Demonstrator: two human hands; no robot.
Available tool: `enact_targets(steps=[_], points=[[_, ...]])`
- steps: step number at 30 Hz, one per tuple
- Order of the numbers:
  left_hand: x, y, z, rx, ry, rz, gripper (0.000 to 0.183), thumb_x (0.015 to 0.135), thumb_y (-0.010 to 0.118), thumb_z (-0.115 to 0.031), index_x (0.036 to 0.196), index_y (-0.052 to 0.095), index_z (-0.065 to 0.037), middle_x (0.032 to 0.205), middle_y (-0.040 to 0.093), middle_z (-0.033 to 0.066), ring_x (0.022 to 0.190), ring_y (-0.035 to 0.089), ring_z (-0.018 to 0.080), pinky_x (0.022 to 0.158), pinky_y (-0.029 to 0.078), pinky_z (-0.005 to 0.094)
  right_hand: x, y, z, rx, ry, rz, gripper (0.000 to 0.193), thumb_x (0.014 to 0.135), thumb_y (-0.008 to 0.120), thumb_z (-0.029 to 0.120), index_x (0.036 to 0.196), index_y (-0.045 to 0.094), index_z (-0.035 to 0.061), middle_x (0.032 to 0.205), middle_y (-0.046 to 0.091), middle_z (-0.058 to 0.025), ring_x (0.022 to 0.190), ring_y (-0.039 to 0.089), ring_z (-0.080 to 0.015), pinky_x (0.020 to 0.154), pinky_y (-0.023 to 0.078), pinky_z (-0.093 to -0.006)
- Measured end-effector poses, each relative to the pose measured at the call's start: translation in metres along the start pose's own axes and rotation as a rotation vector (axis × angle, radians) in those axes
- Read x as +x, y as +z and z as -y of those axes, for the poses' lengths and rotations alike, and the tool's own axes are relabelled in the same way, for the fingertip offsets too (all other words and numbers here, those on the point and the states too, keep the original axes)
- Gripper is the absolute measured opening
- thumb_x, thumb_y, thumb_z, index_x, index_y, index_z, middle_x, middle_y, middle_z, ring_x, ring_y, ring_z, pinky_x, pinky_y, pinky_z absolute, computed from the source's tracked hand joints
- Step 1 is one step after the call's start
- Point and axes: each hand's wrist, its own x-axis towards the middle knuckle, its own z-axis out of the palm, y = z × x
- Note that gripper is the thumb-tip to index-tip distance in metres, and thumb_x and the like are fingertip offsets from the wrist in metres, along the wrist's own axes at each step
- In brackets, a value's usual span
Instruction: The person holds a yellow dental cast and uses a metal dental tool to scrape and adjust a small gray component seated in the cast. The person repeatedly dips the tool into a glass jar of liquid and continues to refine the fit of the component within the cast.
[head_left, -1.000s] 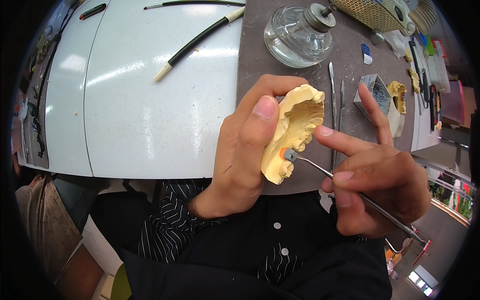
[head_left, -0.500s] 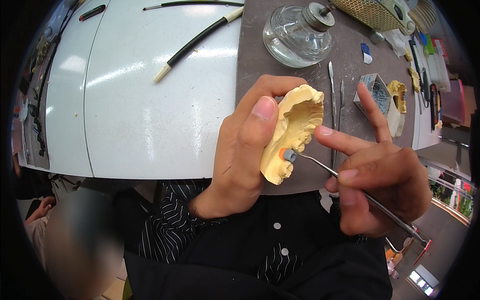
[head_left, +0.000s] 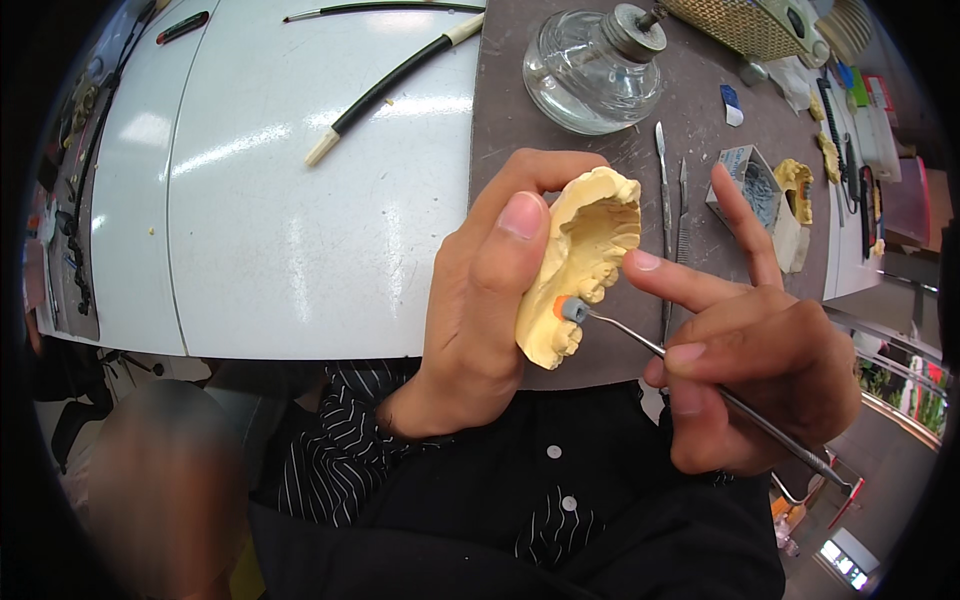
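A yellow plaster dental model (head_left: 565,270) is gripped in my left hand (head_left: 485,285), thumb across its near side and fingers behind it. Among its teeth sits a grey wax tooth (head_left: 574,310) with an orange patch beside it. My right hand (head_left: 765,360) pinches a thin metal wax carver (head_left: 745,408) between thumb and fingers. The carver's bent tip is at the grey tooth; whether it touches I cannot tell. My right index finger reaches to the model's tooth edge, while another finger is raised.
A glass spirit lamp (head_left: 592,75) stands beyond my hands. Two metal hand tools (head_left: 663,190) lie right of the model, near a small box of grey wax pieces (head_left: 757,190) and another dental model (head_left: 795,185). A black-handled brush (head_left: 385,88) lies on the white table. A person is at lower left.
My left hand and the model have shifted slightly left, and the right hand with the carver has moved a little the same way. The person at lower left has moved.
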Motion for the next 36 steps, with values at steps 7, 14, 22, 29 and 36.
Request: enact_targets(steps=[7, 14, 22, 29, 36], points=[[0.0022, 0.0025, 0.0039, 0.002, 0.018, -0.013, 0.046, 0.089, 0.025, -0.042, 0.101, 0.046, -0.002, 0.087, 0.049, 0.0055, 0.06, 0.043, 0.0058, 0.048, 0.035, 0.019, -0.0025, 0.0011, -0.0032, -0.001, -0.004, -0.021, 0.015, 0.071, 0.048, -0.004, 0.083, 0.047, 0.0047, 0.055, 0.054, -0.0017, 0.089, 0.063, -0.0313, 0.098, 0.014, -0.0648], [0.0009, 0.0019, 0.0024, 0.02, 0.016, -0.023, 0.046, 0.089, 0.025, -0.042, 0.101, 0.046, -0.002, 0.085, 0.049, 0.0049, 0.059, 0.043, 0.0056, 0.048, 0.034, 0.0187, -0.007, 0.0064, -0.0072, 0.069, -0.019, -0.13, 0.016, 0.071, 0.047, -0.005, 0.083, 0.047, 0.0044, 0.055, 0.054, -0.0022, 0.088, 0.063, -0.0313, 0.098, 0.015, -0.0643], [-0.0002, -0.0033, 0.0015, -0.038, 0.017, 0.042, 0.045, 0.09, 0.027, -0.037, 0.107, 0.048, 0.0, 0.091, 0.054, 0.0073, 0.079, 0.049, 0.0096, 0.068, 0.039, 0.022, -0.0021, 0.0024, -0.0015, 0.0, -0.005, -0.052, 0.017, 0.069, 0.048, -0.005, 0.084, 0.048, 0.0039, 0.054, 0.055, -0.0027, 0.087, 0.063, -0.0317, 0.098, 0.016, -0.0642], [0.0001, -0.0025, 0.0013, -0.025, 0.004, 0.023, 0.046, 0.09, 0.027, -0.038, 0.107, 0.048, 0.0, 0.091, 0.054, 0.0075, 0.079, 0.05, 0.0099, 0.068, 0.039, 0.0221, -0.0045, 0.0045, -0.0043, 0.023, -0.005, -0.094, 0.018, 0.068, 0.048, -0.006, 0.083, 0.048, 0.004, 0.054, 0.055, -0.0032, 0.086, 0.063, -0.0314, 0.098, 0.017, -0.0641], [0.0005, -0.0028, 0.0025, -0.031, 0.01, 0.03, 0.046, 0.09, 0.027, -0.038, 0.106, 0.048, 0.0, 0.09, 0.054, 0.0075, 0.079, 0.05, 0.0101, 0.067, 0.039, 0.0222, -0.0068, 0.0061, -0.0075, 0.061, -0.018, -0.125, 0.02, 0.068, 0.046, -0.005, 0.085, 0.046, 0.0042, 0.054, 0.054, -0.0029, 0.086, 0.063, -0.0317, 0.098, 0.016, -0.0641]])
